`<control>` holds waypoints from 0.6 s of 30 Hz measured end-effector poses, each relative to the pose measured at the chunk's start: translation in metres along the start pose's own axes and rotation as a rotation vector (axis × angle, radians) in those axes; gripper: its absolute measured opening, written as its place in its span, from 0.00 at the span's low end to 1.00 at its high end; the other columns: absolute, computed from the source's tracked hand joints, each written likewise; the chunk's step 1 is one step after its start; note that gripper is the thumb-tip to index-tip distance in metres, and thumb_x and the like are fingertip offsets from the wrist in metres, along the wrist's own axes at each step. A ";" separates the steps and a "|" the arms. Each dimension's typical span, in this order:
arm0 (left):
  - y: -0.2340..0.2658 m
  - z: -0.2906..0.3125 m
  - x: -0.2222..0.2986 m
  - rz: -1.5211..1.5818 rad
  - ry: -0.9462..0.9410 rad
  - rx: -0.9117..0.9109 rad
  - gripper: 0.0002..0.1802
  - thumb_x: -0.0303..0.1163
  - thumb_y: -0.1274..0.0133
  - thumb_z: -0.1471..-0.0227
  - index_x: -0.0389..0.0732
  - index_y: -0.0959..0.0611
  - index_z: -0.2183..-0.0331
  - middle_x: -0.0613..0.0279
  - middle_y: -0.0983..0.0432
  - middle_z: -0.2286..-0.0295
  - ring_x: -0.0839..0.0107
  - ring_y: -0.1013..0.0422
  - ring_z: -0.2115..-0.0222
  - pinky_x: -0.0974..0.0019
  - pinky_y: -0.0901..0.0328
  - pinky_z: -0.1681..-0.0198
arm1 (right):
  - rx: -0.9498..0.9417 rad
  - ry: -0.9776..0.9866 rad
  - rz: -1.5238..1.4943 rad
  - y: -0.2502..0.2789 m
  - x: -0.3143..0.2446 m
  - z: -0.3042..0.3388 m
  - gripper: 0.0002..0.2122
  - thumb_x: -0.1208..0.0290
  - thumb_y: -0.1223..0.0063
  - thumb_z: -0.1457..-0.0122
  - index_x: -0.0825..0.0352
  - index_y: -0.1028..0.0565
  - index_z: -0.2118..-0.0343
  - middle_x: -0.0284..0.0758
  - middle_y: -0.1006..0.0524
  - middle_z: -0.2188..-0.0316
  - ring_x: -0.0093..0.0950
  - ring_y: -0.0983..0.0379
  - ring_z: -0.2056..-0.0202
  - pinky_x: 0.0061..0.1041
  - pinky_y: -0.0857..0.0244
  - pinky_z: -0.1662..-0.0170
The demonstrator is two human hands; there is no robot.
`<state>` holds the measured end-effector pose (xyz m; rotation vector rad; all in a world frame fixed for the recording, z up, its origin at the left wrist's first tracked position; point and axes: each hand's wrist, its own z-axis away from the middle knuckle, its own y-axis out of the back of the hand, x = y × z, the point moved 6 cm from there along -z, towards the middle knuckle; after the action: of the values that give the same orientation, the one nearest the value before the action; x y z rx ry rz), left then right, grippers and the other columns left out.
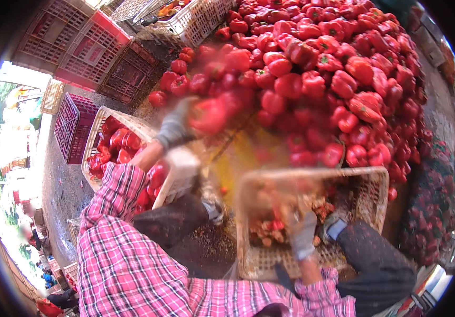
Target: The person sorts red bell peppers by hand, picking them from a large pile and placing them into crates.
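My left hand (175, 126), in a grey glove, reaches over a crate of red bell peppers (124, 140) at the left. Its fingers are closed on a red bell pepper (208, 116), smeared by motion. My right hand (302, 232), also gloved, is low over a dirty pale crate (312, 171) in front of me. Small orange-brown scraps (264, 232), like pepper cores, lie in this crate. The right fingers are blurred, and a bit of red shows near them; whether they hold anything is unclear.
A big heap of red bell peppers (317, 68) fills the far side and right. Stacked red and brown crates (93, 50) stand at the far left, with a purple crate (74, 127) nearer. Another pale crate (193, 26) sits at the back. A filled mesh sack (433, 211) is at the right.
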<state>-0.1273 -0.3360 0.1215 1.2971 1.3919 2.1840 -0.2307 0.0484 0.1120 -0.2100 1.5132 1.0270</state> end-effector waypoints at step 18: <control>-0.091 0.271 0.100 0.413 0.036 -0.082 0.43 0.39 0.31 0.58 0.37 0.33 0.44 0.52 0.22 0.64 0.54 0.25 0.61 0.56 0.29 0.56 | -0.447 -0.059 0.104 -0.094 -0.027 0.049 0.18 0.57 0.34 0.55 0.67 0.18 0.66 0.46 0.18 0.72 0.38 0.19 0.69 0.34 0.27 0.63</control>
<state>0.0049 -0.0648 0.1424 1.6405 1.1074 2.5019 -0.1273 0.0153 0.0971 -0.4137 1.2351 1.4370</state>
